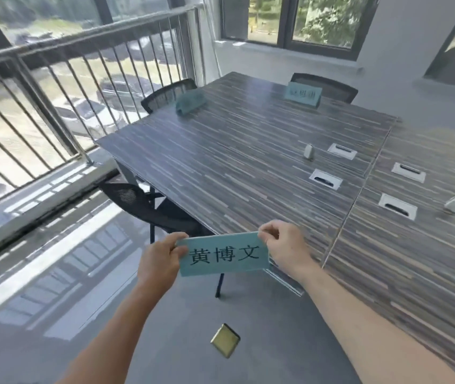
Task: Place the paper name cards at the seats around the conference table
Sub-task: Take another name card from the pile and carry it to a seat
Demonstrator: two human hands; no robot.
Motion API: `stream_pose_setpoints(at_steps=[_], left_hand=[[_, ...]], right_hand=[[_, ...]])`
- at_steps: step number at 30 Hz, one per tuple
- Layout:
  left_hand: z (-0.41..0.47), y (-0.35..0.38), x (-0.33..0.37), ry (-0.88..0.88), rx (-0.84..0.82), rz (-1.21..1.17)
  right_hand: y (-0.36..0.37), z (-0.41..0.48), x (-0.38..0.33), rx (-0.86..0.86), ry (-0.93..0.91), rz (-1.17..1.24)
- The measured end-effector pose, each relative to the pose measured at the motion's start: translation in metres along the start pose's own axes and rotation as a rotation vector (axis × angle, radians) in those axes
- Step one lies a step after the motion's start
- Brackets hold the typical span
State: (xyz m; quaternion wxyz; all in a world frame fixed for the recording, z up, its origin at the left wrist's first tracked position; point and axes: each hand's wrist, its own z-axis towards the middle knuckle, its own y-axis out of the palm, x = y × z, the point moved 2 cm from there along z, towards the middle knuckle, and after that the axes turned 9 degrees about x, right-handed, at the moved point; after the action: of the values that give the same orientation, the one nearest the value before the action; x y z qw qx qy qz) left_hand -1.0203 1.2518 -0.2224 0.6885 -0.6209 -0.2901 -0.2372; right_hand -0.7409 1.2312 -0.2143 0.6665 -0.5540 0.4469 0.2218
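Card in hand: You hold a teal name card [222,256] by its two upper corners, printed face toward you, in the air just off the near corner of the counter [248,173], above the floor [82,300] rather than over the top.
Left hand: Your left hand [160,261] has its fingers [178,249] closed on the card's left end, thumb across the front.
Right hand: Your right hand [284,246] has its fingers [266,236] pinched shut on the upper right corner.
Already out: One folded card [190,102] lies tilted near the far-left chair [165,97]; another [302,94] stands upright before the far chair [329,85].
Nearest seat: The black mesh chair [137,200] tucked under the left edge has no card in front of it.
Risk, drop: Release before the card is over the counter and it likely falls to the floor.
Risk, collapse: Thin paper set down with its fold splayed may flop flat, like the tilted one.
Risk, facing: Whether the fold is formed cannot be told from here; check it.
Risk, obstacles: Cable ports [324,178] and small white devices [309,151] sit mid-counter; keep the card near the edge.
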Motion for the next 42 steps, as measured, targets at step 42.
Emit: stream_pose_setpoints(at_steps=[42], left_hand=[[0.532,0.131,-0.086,0.266,-0.645,0.054]], right_hand=[[0.284,0.292,-0.024,0.583,0.571,-0.081]])
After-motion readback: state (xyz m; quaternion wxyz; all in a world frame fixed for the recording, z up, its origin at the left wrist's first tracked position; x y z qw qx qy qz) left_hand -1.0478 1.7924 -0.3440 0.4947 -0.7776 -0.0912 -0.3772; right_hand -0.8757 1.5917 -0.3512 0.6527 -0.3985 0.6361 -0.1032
